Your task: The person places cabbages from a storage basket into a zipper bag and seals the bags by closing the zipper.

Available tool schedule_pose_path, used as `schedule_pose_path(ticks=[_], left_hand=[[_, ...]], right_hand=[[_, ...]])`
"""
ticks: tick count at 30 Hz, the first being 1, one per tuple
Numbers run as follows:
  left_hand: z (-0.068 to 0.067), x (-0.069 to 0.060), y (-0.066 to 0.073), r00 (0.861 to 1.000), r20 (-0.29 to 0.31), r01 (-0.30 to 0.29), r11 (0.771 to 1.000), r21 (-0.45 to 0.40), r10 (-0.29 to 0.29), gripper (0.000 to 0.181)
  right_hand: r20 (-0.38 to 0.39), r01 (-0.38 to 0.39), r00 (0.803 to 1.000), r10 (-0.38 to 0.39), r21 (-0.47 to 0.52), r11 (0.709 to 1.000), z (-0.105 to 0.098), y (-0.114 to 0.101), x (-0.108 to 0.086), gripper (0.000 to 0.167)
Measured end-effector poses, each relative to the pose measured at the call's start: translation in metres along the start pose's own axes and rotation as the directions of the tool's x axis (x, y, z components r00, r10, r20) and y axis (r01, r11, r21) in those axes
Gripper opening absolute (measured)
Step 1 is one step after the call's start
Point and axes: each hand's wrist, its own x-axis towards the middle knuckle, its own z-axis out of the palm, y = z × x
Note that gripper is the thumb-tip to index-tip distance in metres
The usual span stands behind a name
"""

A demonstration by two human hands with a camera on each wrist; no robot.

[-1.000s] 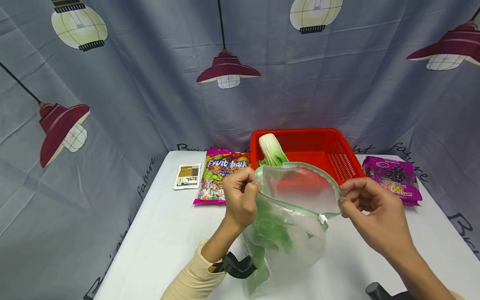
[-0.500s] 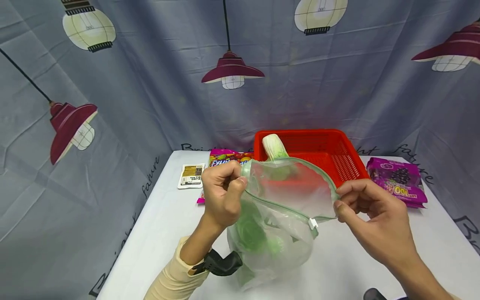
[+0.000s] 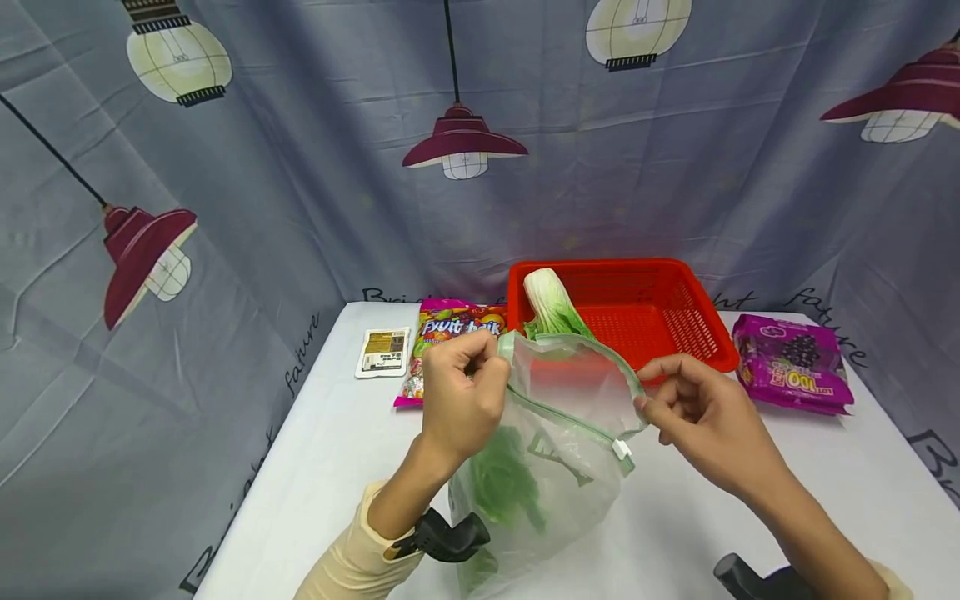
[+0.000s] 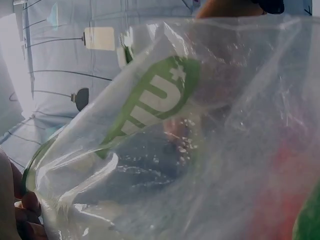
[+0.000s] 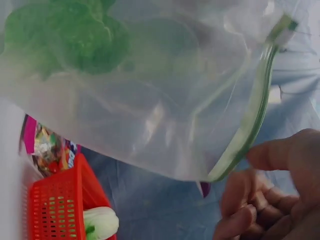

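Observation:
A translucent zip bag (image 3: pixel 555 500) with a green rim and white slider hangs between both hands, its mouth spread. My left hand (image 3: pixel 465 400) grips the rim's left end; my right hand (image 3: pixel 708 417) pinches the rim's right end between thumb and index finger. Something leafy and green (image 3: pixel 506 483) shows through the bag's left part. In the right wrist view, the green leaves (image 5: pixel 65 37) show through the film, and the right hand (image 5: pixel 280 190) is at the green rim. The left wrist view shows the bag's printed green label (image 4: pixel 155 100) and the left hand (image 4: pixel 20 205) at its edge.
Behind the bag stands a red basket (image 3: pixel 630 321) with a pale leafy vegetable (image 3: pixel 553 304) at its left side. A candy bag (image 3: pixel 450 321) and small white packet (image 3: pixel 383 352) lie left; a purple grape package (image 3: pixel 793 362) lies right. A patterned curtain hangs behind the white table (image 3: pixel 330 467).
Both hands first shifted left with the bag. Since then the left hand has come slightly right and the right hand has moved left, bringing them closer; the bag's mouth sits a little lower.

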Motion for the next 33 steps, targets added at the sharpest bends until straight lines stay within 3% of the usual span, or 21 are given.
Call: schedule_pose_path(ticks=[7,15,23,33], left_hand=[[0.003,0.003,-0.007,1.0,-0.019,-0.001,0.999,0.041,0.002,0.025],[0.005,0.005,-0.011,1.0,-0.023,0.003,0.999,0.038,-0.003,0.024],[0.006,0.006,-0.013,1.0,-0.029,-0.01,0.999,0.033,0.011,0.025],[0.006,0.01,-0.014,0.999,-0.034,0.0,0.999,0.034,0.001,0.025]], right_hand=[[-0.115,0.013,0.993,-0.002,0.095,0.995,0.002,0.015,0.021,0.017],[-0.214,-0.068,0.974,0.08,0.064,0.996,0.017,0.051,0.056,0.02],[-0.205,-0.109,0.971,0.12,0.065,0.992,0.031,0.076,0.078,0.028],[-0.211,-0.107,0.973,0.093,-0.054,0.993,0.049,0.102,0.107,0.03]])
